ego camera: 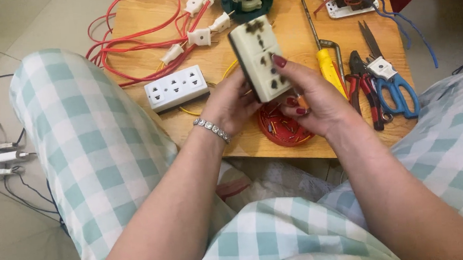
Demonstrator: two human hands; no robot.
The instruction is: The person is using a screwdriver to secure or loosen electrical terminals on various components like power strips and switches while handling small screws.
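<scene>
Socket block (259,59), cream, three outlets, scorched dark around the holes: we see it lifted above the middle of the wooden table (289,21), face toward us. Left hand (230,103) cups its underside; right hand (307,99) pinches its near right edge (a small orange-tipped thing also in those fingers). Long axis runs far-left to near-right, tilted. Casing looks closed, so we judge any opening-up not begun. Second socket strip (176,87) lies left; screwdriver (325,56) right.

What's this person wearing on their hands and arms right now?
Both forearms are bare, with no sleeves in view. The left hand has a silver beaded bracelet at the wrist. The right hand has dark red polished nails. No gloves or watch.
</scene>
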